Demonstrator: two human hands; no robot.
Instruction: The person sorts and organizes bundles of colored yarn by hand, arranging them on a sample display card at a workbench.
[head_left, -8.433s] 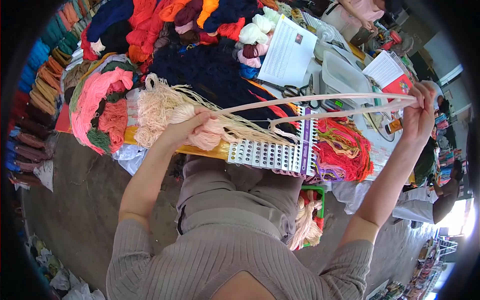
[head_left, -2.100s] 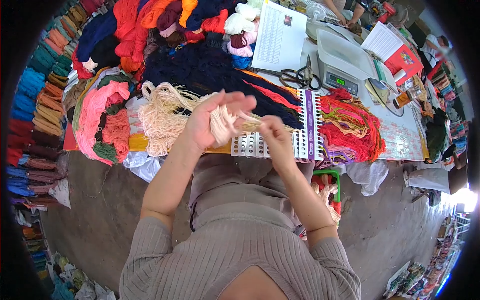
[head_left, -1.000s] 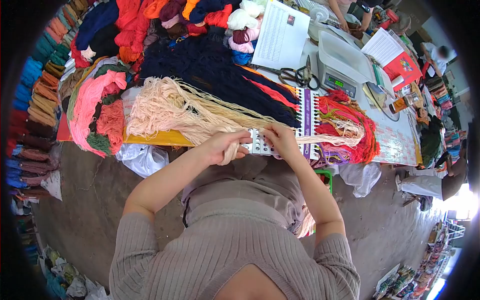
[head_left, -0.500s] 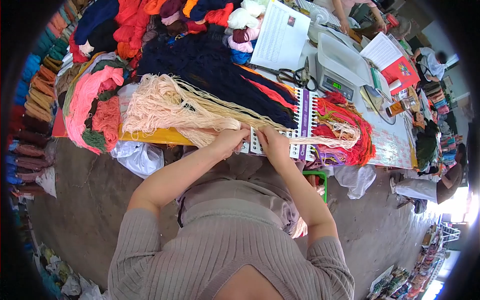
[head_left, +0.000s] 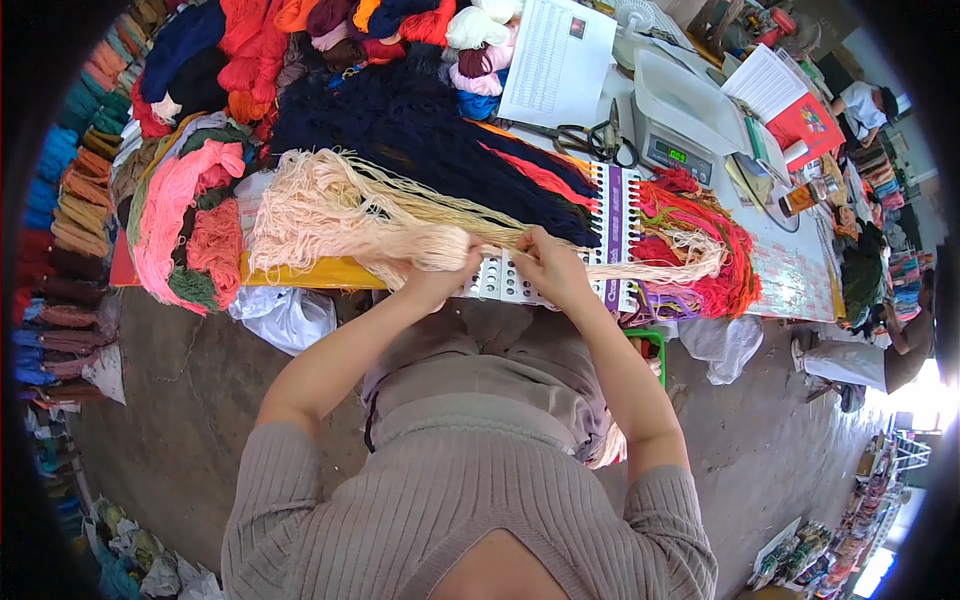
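My left hand [head_left: 440, 283] is closed round a bundle of pale peach thread [head_left: 330, 215], which spreads over the table's near edge. Just right of it, my right hand [head_left: 552, 268] pinches strands of the same thread over a white card with punched holes [head_left: 498, 280]. From there the strands run right across a purple-and-white perforated card [head_left: 614, 225] to a looped pile of red, green and orange thread [head_left: 690, 245]. Navy thread [head_left: 400, 130] lies beyond the peach bundle, threaded toward the card. My right fingertips are partly hidden.
Black scissors [head_left: 600, 140] and a digital scale with a clear tray [head_left: 680, 145] stand farther back. A printed sheet [head_left: 556, 65] lies left of them. Pink skeins [head_left: 185, 200] hang over the table's left edge. Another person [head_left: 915, 335] sits at far right.
My left hand has moved slightly left and down, bunching the peach thread up beside it. My right hand has shifted a little right, with its fingers still on the strands.
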